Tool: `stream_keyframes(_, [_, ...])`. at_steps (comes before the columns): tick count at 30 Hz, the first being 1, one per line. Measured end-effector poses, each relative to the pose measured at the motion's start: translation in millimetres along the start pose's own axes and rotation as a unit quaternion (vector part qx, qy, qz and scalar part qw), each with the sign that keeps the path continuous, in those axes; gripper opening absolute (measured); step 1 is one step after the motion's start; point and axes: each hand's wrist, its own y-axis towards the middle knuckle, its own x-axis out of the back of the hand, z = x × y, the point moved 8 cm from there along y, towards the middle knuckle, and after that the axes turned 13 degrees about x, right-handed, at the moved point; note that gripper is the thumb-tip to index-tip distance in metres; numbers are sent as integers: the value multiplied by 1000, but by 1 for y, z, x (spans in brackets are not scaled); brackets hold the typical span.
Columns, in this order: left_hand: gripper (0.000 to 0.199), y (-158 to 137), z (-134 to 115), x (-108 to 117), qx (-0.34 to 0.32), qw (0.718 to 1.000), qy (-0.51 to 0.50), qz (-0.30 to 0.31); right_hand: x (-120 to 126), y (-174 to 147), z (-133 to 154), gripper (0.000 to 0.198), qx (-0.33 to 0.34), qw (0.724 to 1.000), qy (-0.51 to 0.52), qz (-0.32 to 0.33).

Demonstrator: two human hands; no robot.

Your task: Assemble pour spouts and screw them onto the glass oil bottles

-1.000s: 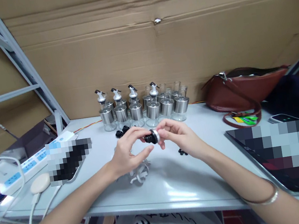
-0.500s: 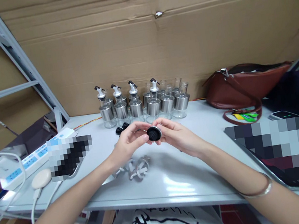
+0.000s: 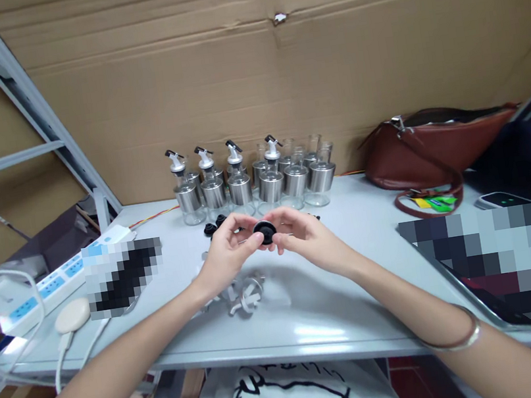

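Between both hands, above the middle of the table, is a round black stopper [image 3: 266, 233] with a pale rim, its ridged face turned toward me. My left hand [image 3: 233, 243] pinches its left side with thumb and fingers. On its right side my right hand [image 3: 299, 234] is closed, thumb near the lower edge. Beyond the hands stand glass bottles with steel sleeves [image 3: 271, 186] in rows; several front ones carry pourer tops [image 3: 233, 152] with black levers. Small black stoppers [image 3: 210, 229] lie left of the fingers. White and clear pourer parts [image 3: 247, 297] lie nearer me, below my left hand.
A power strip [image 3: 64, 272], a white round charger [image 3: 72, 315] with cables and a blurred-out phone [image 3: 127, 276] occupy the left. At right are a brown handbag [image 3: 419, 159] and a large pixelated object [image 3: 505, 269]. Cardboard [image 3: 279, 90] walls the back; a metal shelf post [image 3: 40, 113] rises left.
The stopper has shifted slightly left and up and tilted, its face now looking flatter. My right fingers have moved round toward its lower right edge. The camera view has shifted slightly.
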Motion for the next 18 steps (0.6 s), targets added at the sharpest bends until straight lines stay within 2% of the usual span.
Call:
stream_keyframes(8, [39, -1, 2, -2, 4, 999, 24, 34, -2, -1, 0, 24, -7, 1000, -11, 17])
stream_keyframes(13, [37, -2, 2, -4, 12, 998, 30, 45, -1, -2, 6, 24, 6, 998, -61, 25])
stream_keyframes(18, [35, -4, 1, -6, 29, 997, 63, 22, -6, -1, 12, 19, 40, 990, -126, 47])
